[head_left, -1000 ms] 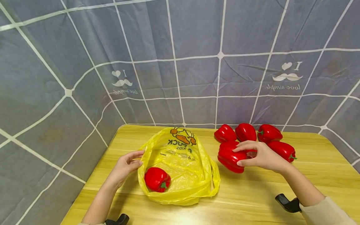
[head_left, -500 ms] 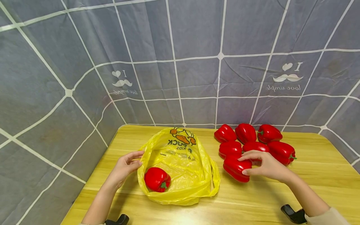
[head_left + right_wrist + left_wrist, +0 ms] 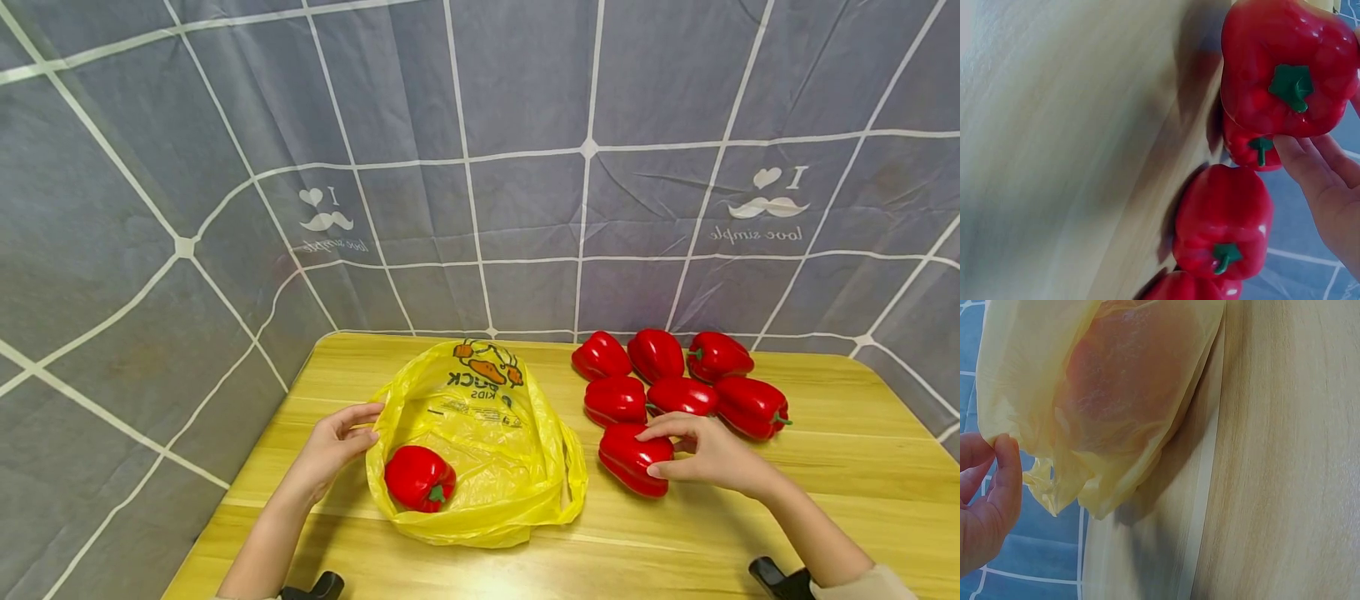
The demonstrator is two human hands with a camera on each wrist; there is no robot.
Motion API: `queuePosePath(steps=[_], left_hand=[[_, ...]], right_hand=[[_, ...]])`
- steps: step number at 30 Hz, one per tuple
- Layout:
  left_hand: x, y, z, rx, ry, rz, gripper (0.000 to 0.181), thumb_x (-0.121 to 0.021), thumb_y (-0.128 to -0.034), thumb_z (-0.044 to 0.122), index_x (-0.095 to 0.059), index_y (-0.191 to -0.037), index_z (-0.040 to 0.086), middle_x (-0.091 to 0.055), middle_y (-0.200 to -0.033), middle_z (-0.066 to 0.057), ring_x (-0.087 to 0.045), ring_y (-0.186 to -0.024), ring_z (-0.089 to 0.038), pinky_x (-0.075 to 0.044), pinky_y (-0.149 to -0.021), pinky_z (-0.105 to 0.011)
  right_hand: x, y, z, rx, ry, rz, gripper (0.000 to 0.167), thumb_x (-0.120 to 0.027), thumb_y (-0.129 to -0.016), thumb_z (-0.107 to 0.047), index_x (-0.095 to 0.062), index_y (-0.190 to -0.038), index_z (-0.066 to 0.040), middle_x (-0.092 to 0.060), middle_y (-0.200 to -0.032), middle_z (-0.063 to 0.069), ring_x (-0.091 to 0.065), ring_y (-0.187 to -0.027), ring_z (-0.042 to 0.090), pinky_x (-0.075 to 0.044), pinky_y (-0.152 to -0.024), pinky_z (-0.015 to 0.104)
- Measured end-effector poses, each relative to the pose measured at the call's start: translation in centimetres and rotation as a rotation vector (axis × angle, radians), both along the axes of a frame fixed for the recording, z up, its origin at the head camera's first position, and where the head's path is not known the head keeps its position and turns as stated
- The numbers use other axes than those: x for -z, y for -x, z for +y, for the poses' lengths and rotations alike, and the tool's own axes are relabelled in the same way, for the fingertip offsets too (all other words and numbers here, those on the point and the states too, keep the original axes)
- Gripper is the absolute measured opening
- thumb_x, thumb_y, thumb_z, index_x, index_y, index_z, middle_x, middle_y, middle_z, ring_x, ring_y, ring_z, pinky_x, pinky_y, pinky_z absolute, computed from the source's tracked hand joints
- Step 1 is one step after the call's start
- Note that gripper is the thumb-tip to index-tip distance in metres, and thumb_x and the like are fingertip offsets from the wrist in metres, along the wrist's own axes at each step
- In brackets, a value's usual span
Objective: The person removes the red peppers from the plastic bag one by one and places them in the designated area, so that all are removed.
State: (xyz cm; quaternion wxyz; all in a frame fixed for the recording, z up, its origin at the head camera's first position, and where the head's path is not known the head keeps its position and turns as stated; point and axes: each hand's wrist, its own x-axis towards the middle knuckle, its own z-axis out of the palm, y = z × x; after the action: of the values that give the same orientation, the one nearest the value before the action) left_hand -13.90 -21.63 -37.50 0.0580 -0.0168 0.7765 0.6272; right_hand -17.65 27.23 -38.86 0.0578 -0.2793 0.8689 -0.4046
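Note:
A yellow plastic bag with a printed duck lies with its mouth spread on the table, a red bell pepper inside. My left hand pinches its rim between thumb and fingers. In the left wrist view, the pepper shows as a blurred red shape through the film. To the right of the bag, my right hand grips another red bell pepper at its stem end. The right wrist view shows this pepper with its green stem facing the camera; whether it touches the table is unclear.
Just behind the held pepper, several more red bell peppers lie close together in two rows. The wooden table meets a grey gridded cloth at the back and left. Black wrist mounts sit below both forearms.
My right hand has moved its pepper toward the front and slightly right, uncovering peppers behind it. The left hand and the bag have stayed in place.

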Motion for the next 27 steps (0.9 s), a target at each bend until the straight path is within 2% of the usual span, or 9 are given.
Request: queuePosePath(steps=[9, 16, 27], left_hand=[[0.17, 0.0, -0.03, 0.005, -0.012, 0.01, 0.044, -0.056, -0.0887, -0.003, -0.043, -0.13, -0.013, -0.048, -0.124, -0.03, -0.058, -0.092, -0.008, -0.05, -0.079, -0.021], [0.28, 0.0, -0.2, 0.012, -0.016, 0.012, 0.045, -0.055, -0.0893, -0.002, -0.042, -0.131, -0.013, -0.047, -0.126, -0.03, -0.058, -0.093, -0.007, -0.05, -0.079, -0.021], [0.59, 0.06, -0.34, 0.008, -0.017, 0.019, 0.044, -0.056, -0.0891, -0.002, -0.043, -0.13, -0.013, -0.049, -0.124, -0.029, -0.058, -0.092, -0.007, -0.05, -0.079, -0.021]], right_hand=[[0.3, 0.15, 0.09, -0.003, -0.01, -0.043, 0.032, -0.079, -0.074, -0.022, -0.071, -0.103, -0.012, -0.058, -0.116, 0.021, -0.049, -0.103, -0.002, -0.051, -0.076, 0.025], [0.42, 0.26, -0.09, -0.01, -0.025, -0.053, 0.032, -0.078, -0.075, -0.023, -0.07, -0.103, -0.01, -0.057, -0.117, 0.022, -0.051, -0.105, 0.005, -0.051, -0.077, 0.025], [0.49, 0.56, -0.24, -0.011, -0.02, -0.011, 0.029, -0.078, -0.076, -0.02, -0.071, -0.103, -0.011, -0.058, -0.118, 0.021, -0.05, -0.108, 0.006, -0.051, -0.077, 0.029]])
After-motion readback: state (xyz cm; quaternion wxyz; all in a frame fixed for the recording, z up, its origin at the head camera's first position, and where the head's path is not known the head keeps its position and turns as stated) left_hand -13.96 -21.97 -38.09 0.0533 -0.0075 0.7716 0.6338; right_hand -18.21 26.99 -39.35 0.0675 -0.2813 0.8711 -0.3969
